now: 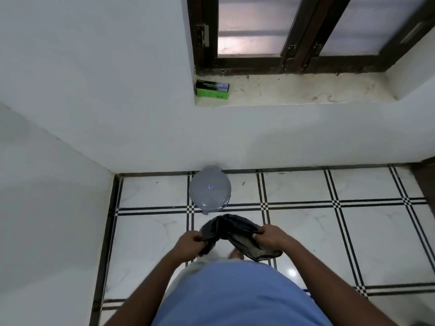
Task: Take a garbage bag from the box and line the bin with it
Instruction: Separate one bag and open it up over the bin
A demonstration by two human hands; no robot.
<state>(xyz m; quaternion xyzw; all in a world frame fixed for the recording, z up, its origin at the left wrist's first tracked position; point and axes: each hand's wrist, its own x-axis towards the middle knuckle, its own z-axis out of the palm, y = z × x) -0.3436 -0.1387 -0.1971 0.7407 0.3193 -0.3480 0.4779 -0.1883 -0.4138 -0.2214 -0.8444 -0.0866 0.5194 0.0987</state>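
Hands (191, 241) (270, 237) grip crumpled black plastic bag (231, 228).

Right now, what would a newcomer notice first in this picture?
First, the black bag stretched between the left hand and the right hand, low in the middle. Just beyond it the grey bin stands on the tiled floor by the wall, lid closed. Higher up, the green and black box lies on the window sill.
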